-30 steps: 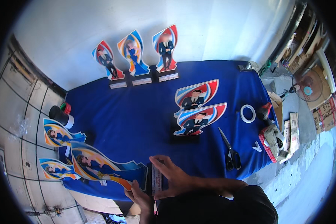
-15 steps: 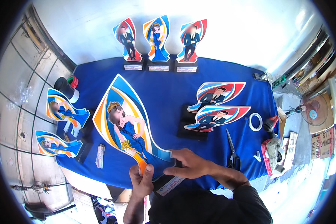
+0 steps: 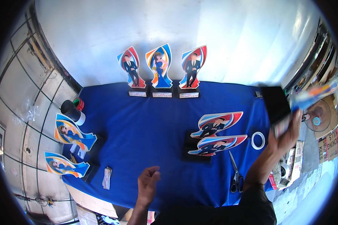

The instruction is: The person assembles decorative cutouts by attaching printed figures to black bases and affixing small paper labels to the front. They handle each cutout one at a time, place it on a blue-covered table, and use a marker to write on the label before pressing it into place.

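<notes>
My right hand (image 3: 286,138) is raised over the right end of the table, gripping a standing plaque (image 3: 276,105) by its black base. The plaque is tipped over toward the right, and motion smears its colourful printed panel. Above the front of the blue cloth (image 3: 139,131) hovers my left hand (image 3: 148,184), its fingers loosely curled in with nothing visible in them. Below my right hand lie a roll of white tape (image 3: 258,140) and black-handled scissors (image 3: 236,176). A small stack of printed label strips (image 3: 107,178) lies left of my left hand.
Three finished-looking plaques (image 3: 161,69) stand along the back by the pale wall. Two suited-figure plaques (image 3: 218,145) sit right of centre, and two blue-gown plaques (image 3: 73,133) at the left edge. A black cylinder (image 3: 68,108) stands behind those. A fan (image 3: 317,118) is beyond the table's right side.
My right hand has swung the blue-gown plaque from the front of the table up to the far right. My left hand has let go of it. The view has tilted upward.
</notes>
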